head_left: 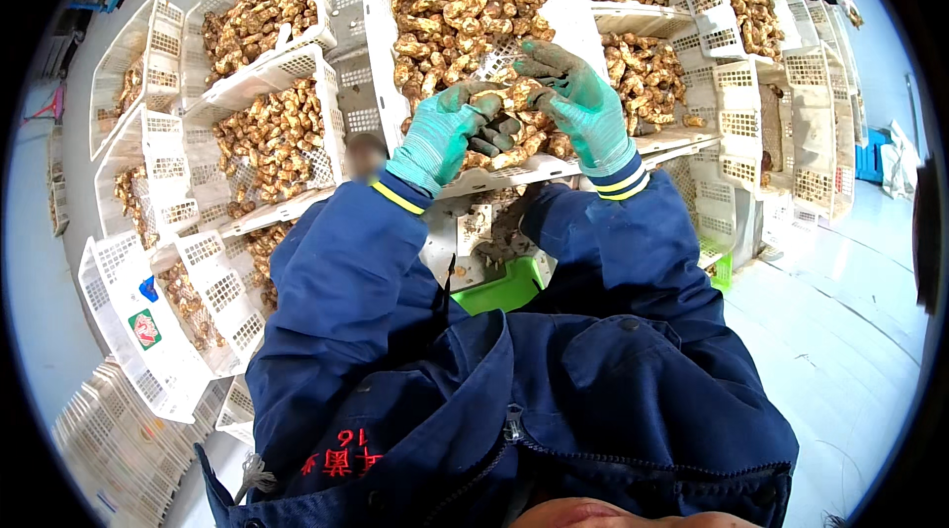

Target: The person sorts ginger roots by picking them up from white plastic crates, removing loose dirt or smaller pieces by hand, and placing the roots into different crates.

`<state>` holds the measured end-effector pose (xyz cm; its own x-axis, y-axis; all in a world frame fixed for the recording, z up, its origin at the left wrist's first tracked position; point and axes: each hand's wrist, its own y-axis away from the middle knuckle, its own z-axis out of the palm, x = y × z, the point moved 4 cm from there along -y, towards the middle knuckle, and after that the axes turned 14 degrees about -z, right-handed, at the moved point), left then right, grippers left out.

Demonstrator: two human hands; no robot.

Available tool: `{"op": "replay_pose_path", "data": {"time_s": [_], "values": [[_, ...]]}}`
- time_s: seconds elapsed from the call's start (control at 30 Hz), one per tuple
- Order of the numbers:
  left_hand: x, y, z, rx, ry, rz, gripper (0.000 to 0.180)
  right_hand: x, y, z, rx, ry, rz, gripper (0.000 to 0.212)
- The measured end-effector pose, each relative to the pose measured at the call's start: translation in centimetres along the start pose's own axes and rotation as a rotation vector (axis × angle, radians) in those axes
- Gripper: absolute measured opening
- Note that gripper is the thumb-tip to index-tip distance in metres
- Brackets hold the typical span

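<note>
Head view: left hand (445, 137) and right hand (585, 111), gloved, over knobbly brown pieces (460, 14) in a white crate (571, 19); cannot tell if either grip is closed.

Blue bin (869, 156) beside white bag (900, 164)

Bright light fills the scene, glaring off the pale floor (835, 325) at right. The mushrooms (470, 14) look crisp, but a blurred patch (366, 154) sits beside the left sleeve (341, 251). Fisheye distortion bends white crates (180, 385) at left, where detail seems softer.
</note>
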<state>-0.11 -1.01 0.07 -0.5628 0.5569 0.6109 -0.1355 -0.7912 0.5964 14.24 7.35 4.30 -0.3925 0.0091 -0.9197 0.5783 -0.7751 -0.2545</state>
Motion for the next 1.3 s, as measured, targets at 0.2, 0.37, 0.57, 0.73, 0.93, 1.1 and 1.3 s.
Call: {"op": "replay_pose_path", "data": {"time_s": [0.2, 0.37, 0.57, 0.73, 0.93, 1.1, 1.3], "values": [[-1.4, -0.5, 0.1, -0.236, 0.303, -0.196, 0.031, 1.1, 0.2, -0.6, -0.04, 0.273, 0.12, 0.045], [-1.8, 0.0, 2.2, -0.544, 0.657, -0.378, 0.038, 1.6, 0.2, -1.5, 0.047, 0.385, 0.099, 0.039], [-2.4, -0.1, 0.8, -0.548, 0.289, -0.171, 0.006, 1.3, -0.3, -0.1, -0.086, 0.426, 0.156, 0.038], [-1.5, 1.1, 1.7, -0.144, 0.128, -0.05, 0.011, 1.3, -0.2, -0.2, -0.074, 0.271, 0.137, 0.045], [-2.5, 0.1, 2.0, -0.511, 0.494, -0.287, 0.036, 1.2, -0.1, -0.1, -0.237, -0.018, 0.151, 0.056], [-1.7, 0.3, 2.5, -0.636, 0.414, -0.188, 0.045, 1.0, -0.4, -1.3, -0.267, 0.294, -0.08, 0.041], [-1.5, 0.8, 3.7, -0.724, 0.494, -0.286, 0.044, 2.9, 0.0, -1.7, -0.191, -0.075, 0.167, 0.043]]}}
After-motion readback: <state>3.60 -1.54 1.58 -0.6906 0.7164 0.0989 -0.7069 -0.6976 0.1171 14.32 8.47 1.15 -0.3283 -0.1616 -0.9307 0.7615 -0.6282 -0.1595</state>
